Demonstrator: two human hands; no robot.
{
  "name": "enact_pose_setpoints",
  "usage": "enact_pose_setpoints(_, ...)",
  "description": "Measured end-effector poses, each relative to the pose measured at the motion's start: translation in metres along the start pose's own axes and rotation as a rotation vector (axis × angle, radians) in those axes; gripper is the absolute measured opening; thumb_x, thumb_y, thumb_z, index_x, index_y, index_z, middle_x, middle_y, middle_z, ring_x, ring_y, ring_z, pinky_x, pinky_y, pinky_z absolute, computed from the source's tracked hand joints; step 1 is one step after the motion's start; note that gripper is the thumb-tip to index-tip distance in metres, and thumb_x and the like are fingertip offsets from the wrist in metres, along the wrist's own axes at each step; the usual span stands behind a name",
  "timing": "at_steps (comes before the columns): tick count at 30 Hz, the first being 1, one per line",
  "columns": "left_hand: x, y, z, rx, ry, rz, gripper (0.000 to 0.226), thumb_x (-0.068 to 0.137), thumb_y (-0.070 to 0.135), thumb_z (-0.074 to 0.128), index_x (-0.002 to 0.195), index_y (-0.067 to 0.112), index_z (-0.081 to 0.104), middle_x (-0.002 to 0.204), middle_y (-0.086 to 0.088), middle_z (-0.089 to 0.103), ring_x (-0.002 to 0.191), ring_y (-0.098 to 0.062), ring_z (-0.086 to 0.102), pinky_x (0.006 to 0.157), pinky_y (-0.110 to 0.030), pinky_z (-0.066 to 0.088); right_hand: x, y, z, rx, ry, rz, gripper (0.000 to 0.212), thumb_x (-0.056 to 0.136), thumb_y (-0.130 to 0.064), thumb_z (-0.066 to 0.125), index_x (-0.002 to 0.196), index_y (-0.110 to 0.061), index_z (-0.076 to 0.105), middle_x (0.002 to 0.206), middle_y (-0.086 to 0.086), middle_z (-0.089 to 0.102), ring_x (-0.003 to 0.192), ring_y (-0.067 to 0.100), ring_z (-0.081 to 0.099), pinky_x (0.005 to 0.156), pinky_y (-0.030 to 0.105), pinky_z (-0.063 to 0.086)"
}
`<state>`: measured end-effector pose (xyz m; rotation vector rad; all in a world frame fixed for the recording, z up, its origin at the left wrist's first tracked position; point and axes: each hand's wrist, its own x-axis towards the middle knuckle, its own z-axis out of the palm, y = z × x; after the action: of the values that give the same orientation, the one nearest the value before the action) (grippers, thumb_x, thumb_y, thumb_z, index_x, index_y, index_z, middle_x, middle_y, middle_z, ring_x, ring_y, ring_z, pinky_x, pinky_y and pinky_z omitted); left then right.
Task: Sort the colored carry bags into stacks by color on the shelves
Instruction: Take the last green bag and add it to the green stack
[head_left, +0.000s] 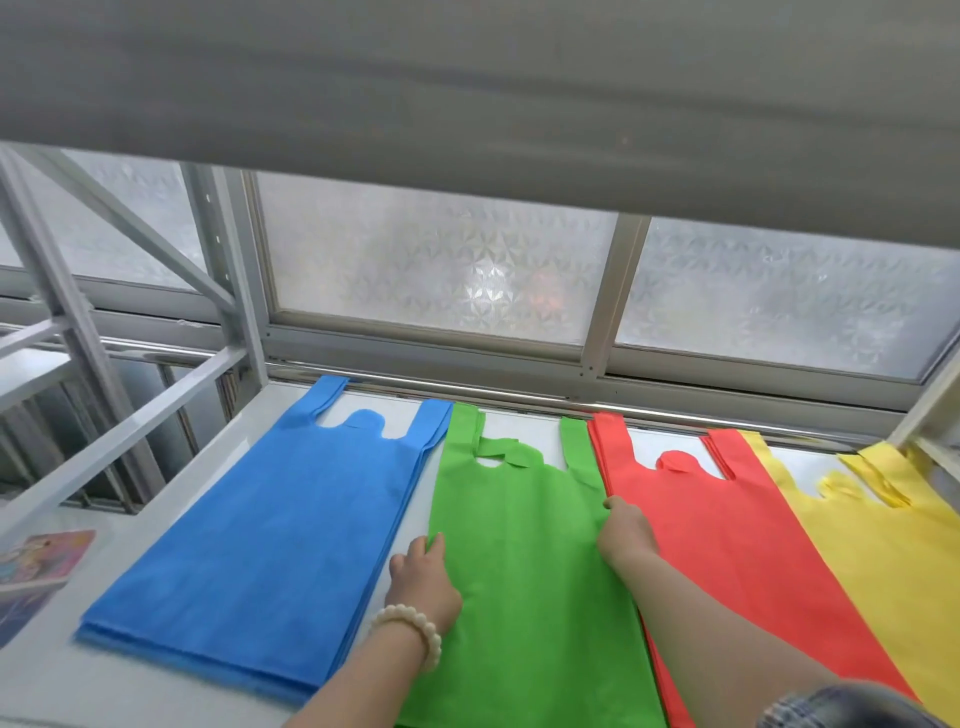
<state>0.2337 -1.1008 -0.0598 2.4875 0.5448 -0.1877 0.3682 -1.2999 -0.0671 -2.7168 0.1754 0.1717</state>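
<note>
Four flat stacks of carry bags lie side by side on the white shelf (171, 525), handles toward the window: blue stack (270, 540), green stack (524, 582), red stack (727, 530), yellow stack (883, 551). My left hand (421, 577), with a bead bracelet on the wrist, grips the left edge of the green stack. My right hand (623, 530) holds the green stack's right edge, where it meets the red stack. The red stack partly overlaps the yellow one.
A grey shelf board (467, 78) hangs low overhead. Frosted window panes (431, 260) close off the back. Grey metal rack struts (104, 312) stand at the left. A colourful printed card (41, 561) lies at the shelf's left end.
</note>
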Motion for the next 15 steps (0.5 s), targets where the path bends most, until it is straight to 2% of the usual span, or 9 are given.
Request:
enact_pose_setpoints(4,0.0,-0.002,0.004,-0.033,0.012,-0.021,0.07,0.09,0.0,0.038,0.15,0.019,0.006,0.156,-0.001,0.007,0.141,-0.023,0.014,0.111,-0.031,0.031,0.0,-0.001,-0.001,-0.004,0.025,0.025,0.053,0.09,0.009,0.032,0.139,-0.008,0.042,0.131,0.015,0.053,0.116,0.031,0.054,0.091,0.036,0.047)
enact_pose_setpoints(11,-0.001,0.001,-0.001,-0.067,0.087,-0.225,0.049,0.092,-0.002,0.035,0.138,0.01,0.025,0.138,-0.016,0.032,0.124,-0.028,0.04,0.1,-0.032,0.041,-0.005,-0.006,-0.003,0.021,0.01,0.078,0.043,0.092,0.006,0.029,0.129,-0.005,0.048,0.124,0.016,0.057,0.107,0.03,0.058,0.085,0.035,0.048)
enact_pose_setpoints(15,0.001,-0.003,-0.007,-0.069,0.101,-0.216,0.049,0.09,0.0,0.036,0.137,0.011,0.027,0.136,-0.014,0.032,0.124,-0.028,0.04,0.101,-0.031,0.04,-0.01,-0.007,-0.006,0.053,0.041,0.062,0.041,0.093,0.007,0.029,0.125,-0.004,0.051,0.121,0.017,0.058,0.107,0.03,0.057,0.084,0.033,0.046)
